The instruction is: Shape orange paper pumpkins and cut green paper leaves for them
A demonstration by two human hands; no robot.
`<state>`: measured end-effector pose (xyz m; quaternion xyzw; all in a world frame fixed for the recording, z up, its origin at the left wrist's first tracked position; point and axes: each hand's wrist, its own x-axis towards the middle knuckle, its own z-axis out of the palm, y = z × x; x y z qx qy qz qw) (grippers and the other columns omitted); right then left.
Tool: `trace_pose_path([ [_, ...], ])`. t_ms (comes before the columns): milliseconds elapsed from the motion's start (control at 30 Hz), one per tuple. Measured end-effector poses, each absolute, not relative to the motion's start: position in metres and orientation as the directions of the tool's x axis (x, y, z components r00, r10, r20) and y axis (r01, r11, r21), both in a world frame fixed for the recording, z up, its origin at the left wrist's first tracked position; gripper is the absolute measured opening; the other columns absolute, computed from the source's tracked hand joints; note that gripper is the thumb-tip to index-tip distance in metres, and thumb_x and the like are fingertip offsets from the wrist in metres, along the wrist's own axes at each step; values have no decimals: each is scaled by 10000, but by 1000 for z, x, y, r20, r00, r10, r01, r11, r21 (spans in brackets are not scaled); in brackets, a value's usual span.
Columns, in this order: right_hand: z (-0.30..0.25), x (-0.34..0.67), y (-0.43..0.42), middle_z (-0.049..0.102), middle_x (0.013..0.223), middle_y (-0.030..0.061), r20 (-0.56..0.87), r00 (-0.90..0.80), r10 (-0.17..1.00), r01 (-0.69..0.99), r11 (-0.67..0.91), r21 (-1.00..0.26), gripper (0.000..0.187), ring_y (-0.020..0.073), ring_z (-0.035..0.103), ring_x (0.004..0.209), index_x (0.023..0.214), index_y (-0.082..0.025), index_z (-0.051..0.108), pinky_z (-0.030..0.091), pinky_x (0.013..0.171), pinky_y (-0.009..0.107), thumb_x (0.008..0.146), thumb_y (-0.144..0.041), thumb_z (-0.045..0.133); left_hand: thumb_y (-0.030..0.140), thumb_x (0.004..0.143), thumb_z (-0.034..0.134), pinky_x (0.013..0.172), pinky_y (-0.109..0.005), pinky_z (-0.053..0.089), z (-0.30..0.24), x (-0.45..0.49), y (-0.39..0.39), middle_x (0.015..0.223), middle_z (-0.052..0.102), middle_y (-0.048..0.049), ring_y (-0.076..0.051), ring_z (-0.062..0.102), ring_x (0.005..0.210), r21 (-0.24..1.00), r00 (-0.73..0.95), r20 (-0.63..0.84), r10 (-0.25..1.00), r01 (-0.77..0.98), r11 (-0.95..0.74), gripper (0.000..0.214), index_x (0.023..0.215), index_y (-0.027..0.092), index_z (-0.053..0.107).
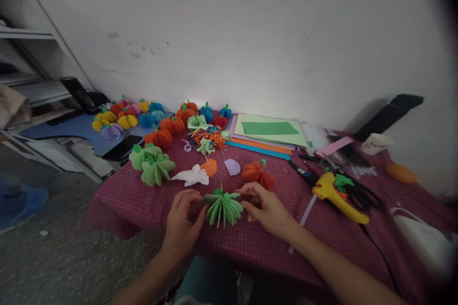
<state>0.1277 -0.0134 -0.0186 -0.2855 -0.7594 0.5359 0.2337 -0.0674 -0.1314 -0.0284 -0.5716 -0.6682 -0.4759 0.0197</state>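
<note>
A light green paper pumpkin (223,208), made of fanned folds with a darker green top, sits near the table's front edge between my hands. My left hand (184,219) grips its left side, thumb and fingers curled at the outer folds. On the opposite side, my right hand (266,207) pinches the edge of the folds between thumb and forefinger. Just behind are an orange paper pumpkin (258,175), a crumpled white tissue (193,176), an orange paper piece (209,167) and a lilac paper piece (232,167).
Two green paper pumpkins (156,170) stand left. A pile of paper scraps (211,138) and stacked coloured sheets (268,128) lie behind. At right are a yellow glue gun (336,195) with a cord, black-handled scissors (363,196) and a paper cup (376,144).
</note>
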Motion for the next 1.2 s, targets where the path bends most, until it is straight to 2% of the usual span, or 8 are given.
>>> trace_pose_path([
  [167,-14,129,-15,586,1082,48,95,-731,676,189,334,-923,79,42,532,476,890,-201,490,472,470,201,833,-253,476,136,789,483,728,-319,457,-29,-62,-142,865,573,-43,-175,539,838,591,-257,547,797,792,-151,136,895,198,540],
  [333,-8,130,-17,528,1181,71,158,-733,661,207,439,-874,163,61,559,540,952,-210,556,498,509,225,860,-269,435,198,795,502,717,-333,431,-28,-59,-147,859,609,-49,-188,544,813,574,-175,507,844,799,-179,134,917,192,559],
  [467,-5,131,-18,576,1090,61,300,-709,639,228,609,-760,163,147,595,820,962,-220,579,499,736,299,842,-238,470,201,777,537,705,-328,423,-29,-59,-146,838,617,-41,-186,549,796,559,-180,524,832,810,-177,114,888,191,560],
  [533,-3,131,-19,607,993,49,339,-704,624,243,660,-711,167,163,580,873,973,-224,575,475,786,312,827,-227,494,195,782,534,699,-328,422,-30,-59,-145,829,616,-40,-181,550,786,549,-179,534,826,817,-178,104,884,190,553],
  [700,0,133,-22,590,992,47,351,-668,657,308,673,-672,202,144,571,769,1004,-226,540,476,705,279,803,-244,532,191,787,536,688,-327,445,-38,-59,-146,828,594,-36,-171,555,771,556,-209,543,813,816,-162,149,935,201,523],
  [800,1,134,-24,586,966,44,362,-638,679,334,668,-665,194,129,553,694,987,-220,527,464,635,261,796,-248,538,175,767,555,717,-333,475,-42,-59,-145,899,569,-47,-173,557,825,576,-276,606,746,799,-173,235,991,201,489],
  [933,-1,133,-25,611,868,24,320,-671,669,336,659,-673,168,131,562,677,961,-219,535,451,615,251,799,-263,530,90,754,535,757,-337,488,-40,-54,-147,1017,519,-55,-175,535,916,484,-222,712,666,843,-236,219,933,216,529],
  [1200,-8,129,-25,599,716,-27,201,-717,668,321,572,-755,100,98,551,577,882,-219,473,407,535,200,794,-176,497,113,704,585,785,-384,466,-41,-39,-159,1178,419,-91,-222,496,974,396,-142,730,668,885,-244,300,985,213,558],
])
